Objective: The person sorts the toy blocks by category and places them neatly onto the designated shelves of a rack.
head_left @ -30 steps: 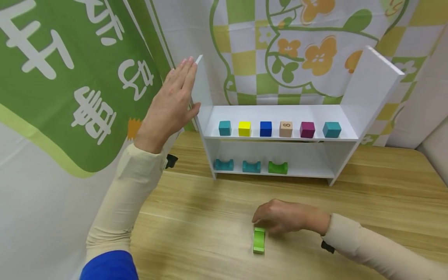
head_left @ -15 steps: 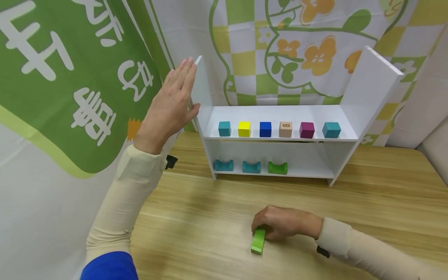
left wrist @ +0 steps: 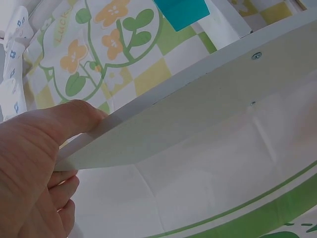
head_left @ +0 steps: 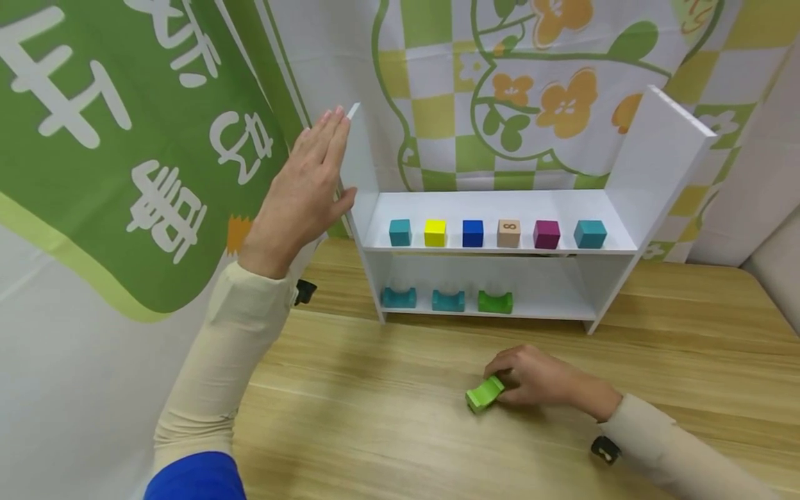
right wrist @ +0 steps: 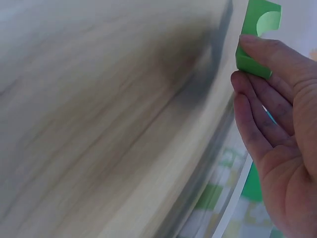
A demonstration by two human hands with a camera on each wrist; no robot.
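Observation:
My right hand (head_left: pixel 534 377) pinches a light green block (head_left: pixel 484 394) with a curved notch, an arch block, over the table in front of the shelf. In the right wrist view the thumb presses one end of the same arch block (right wrist: pixel 255 62), fingers behind it. My left hand (head_left: pixel 300 191) holds the left side panel of the white shelf (head_left: pixel 500 201). The left wrist view shows the thumb over the edge of the panel (left wrist: pixel 148 119) and the fingers on its outer face. On the lower board stand two teal arch blocks (head_left: pixel 448 301) and a green one (head_left: pixel 495 303).
Along the upper board runs a row of cubes: teal (head_left: pixel 400 232), yellow (head_left: pixel 435 233), blue (head_left: pixel 473 234), a wooden one marked 8 (head_left: pixel 509 234), purple (head_left: pixel 546 235) and another teal. The shelf stands on a wooden table (head_left: pixel 350 403), before a patterned cloth (head_left: pixel 437 118).
My right hand has taken hold of the light green arch block, turned it and moved it right and toward the shelf. My left hand has stayed on the side panel.

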